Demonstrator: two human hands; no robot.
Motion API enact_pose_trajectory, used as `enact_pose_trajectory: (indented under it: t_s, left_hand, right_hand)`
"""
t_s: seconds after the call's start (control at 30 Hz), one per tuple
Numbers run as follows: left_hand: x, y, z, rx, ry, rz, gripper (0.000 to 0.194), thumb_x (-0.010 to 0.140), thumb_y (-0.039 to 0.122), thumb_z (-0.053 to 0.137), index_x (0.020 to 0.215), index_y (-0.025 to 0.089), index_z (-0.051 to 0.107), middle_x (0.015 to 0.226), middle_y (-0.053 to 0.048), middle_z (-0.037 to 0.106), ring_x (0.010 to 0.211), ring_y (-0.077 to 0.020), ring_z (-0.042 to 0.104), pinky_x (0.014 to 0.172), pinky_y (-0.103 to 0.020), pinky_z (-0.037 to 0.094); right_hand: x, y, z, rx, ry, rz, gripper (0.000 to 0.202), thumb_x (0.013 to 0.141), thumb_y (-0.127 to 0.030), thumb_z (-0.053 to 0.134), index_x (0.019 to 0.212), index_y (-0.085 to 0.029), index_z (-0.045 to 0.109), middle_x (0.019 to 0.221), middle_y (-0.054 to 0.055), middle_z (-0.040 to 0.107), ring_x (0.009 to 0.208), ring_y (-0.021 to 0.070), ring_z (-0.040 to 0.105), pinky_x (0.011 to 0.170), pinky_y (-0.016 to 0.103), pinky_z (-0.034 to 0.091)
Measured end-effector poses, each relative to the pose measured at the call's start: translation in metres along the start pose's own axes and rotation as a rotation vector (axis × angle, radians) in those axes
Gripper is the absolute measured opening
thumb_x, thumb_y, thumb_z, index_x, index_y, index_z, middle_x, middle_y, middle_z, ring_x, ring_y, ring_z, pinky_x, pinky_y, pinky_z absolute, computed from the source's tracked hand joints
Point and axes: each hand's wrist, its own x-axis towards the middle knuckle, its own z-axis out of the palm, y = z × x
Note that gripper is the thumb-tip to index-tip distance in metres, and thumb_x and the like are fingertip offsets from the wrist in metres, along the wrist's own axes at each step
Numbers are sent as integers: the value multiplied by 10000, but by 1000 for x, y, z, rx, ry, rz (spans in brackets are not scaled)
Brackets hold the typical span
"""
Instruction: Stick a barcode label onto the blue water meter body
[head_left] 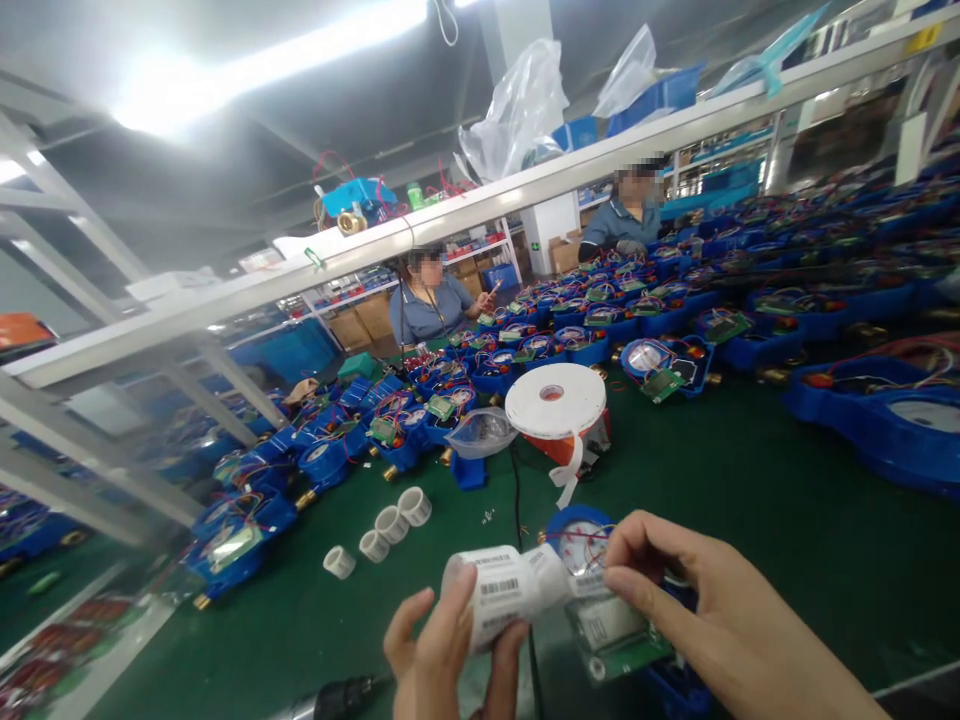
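A roll of barcode labels (495,598) is held above the near edge of a green-topped bench (262,620), the left hand's (442,645) fingers and thumb clamped around its sides. Its loose strip (589,583) curls across to the right hand (694,590), where thumb and forefinger are pinched together on the free end. The roll looks light and fairly firm while wound, best gripped by its outer rim; the strip appears thin, smooth and easily creased, better taken by its edge than across the print.

Just beneath the right hand are a blue-cased meter (581,530) and a green circuit board (626,655); whether the hand touches either is unclear. Toward the bench's left edge stand four small white rolls (391,524), and a dark-handled tool (334,697) lies at the near edge. Farther in sit a large white tape reel (555,398) and a clear bag (481,432). Rows of blue meters (502,365) reach toward the far edge, beyond which two co-workers (431,312) in blue-grey shirts appear.
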Motion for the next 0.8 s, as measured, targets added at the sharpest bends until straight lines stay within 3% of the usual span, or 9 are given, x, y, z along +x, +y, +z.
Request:
enact_pose_trajectory:
  t_s: [0.1, 0.17, 0.3, 0.4, 0.63, 0.73, 0.8]
  left_hand:
    - [28, -38, 1, 177, -147, -14, 400, 863, 345, 607, 1241, 236, 540, 1165, -91, 643, 1085, -313, 487, 889, -394, 396]
    - [47, -65, 11, 276, -301, 6, 379, 897, 340, 533, 1257, 221, 526, 1123, -102, 665, 1028, -318, 546, 945, -447, 363]
    - [66, -110, 45, 314, -586, 93, 363, 915, 207, 406, 1262, 169, 505, 867, -82, 716, 747, -248, 661, 1054, -506, 259]
    - [63, -133, 72, 347, -685, 129, 406, 859, 126, 398, 1240, 160, 533, 866, -97, 708, 821, -261, 667, 1073, -521, 233]
    - [55, -170, 110, 457, -772, 143, 502, 813, 83, 444, 1312, 136, 465, 912, -87, 698, 973, -228, 635, 1117, -489, 170]
    - [58, -168, 111, 484, -729, 123, 530, 801, 142, 500, 1329, 151, 457, 948, -95, 692, 1003, -247, 612, 1106, -469, 186]
    - [63, -154, 104, 501, -652, 87, 505, 807, 205, 522, 1304, 126, 479, 976, -124, 680, 1017, -295, 592, 1071, -495, 223]
  right_hand:
    - [7, 1, -11, 140, 53, 54, 259, 878, -469, 596, 767, -235, 594, 688, -13, 572, 622, 149, 519, 533, 222, 407]
    - [10, 4, -18, 184, 117, 58, 283, 860, -490, 609, 754, -228, 587, 669, -7, 558, 600, 146, 507, 510, 214, 408]
    - [12, 10, -32, 155, 214, 44, 306, 837, -510, 616, 735, -221, 607, 638, 10, 541, 568, 152, 500, 477, 214, 410]
    - [9, 20, -38, 166, 222, 68, 339, 820, -551, 618, 763, -218, 625, 664, 22, 545, 585, 165, 514, 489, 223, 428]
    - [-2, 40, -39, 389, 132, 297, 357, 884, -562, 553, 888, -214, 635, 754, 4, 550, 724, 167, 485, 659, 250, 406]
    - [-2, 35, -37, 512, 187, 322, 383, 849, -566, 577, 848, -188, 642, 746, 8, 534, 733, 175, 437, 673, 279, 375]
    - [-2, 33, -37, 560, 220, 319, 396, 832, -569, 586, 834, -177, 649, 745, 12, 541, 733, 177, 424, 672, 289, 356]
